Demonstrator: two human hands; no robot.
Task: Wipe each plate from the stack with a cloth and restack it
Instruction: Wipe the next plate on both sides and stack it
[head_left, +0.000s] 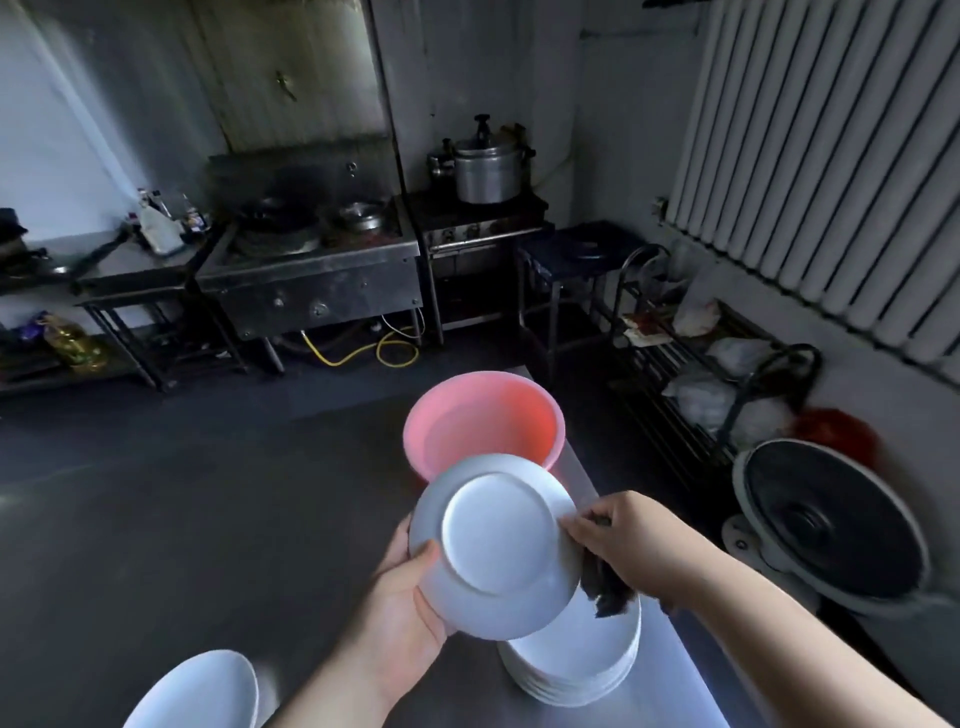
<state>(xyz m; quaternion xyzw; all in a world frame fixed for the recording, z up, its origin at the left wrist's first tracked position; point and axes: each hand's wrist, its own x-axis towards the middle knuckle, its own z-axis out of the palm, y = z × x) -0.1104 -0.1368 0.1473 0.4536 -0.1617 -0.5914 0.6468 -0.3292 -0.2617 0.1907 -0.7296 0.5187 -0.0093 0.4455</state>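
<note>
Mid-task: plate (498, 545) underside-up in left hand (400, 613) grip, right hand (628, 540) pinching dark cloth (608, 582) at rim; stack (576, 670) on tabletop (670, 696) below, wiped/unwiped count indeterminable.

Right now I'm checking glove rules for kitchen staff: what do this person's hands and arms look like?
Both the left hand and right hand are bare: no gloves, rings or watch visible. Both forearms are uncovered as far as the frame shows; no sleeve is in view.
</note>
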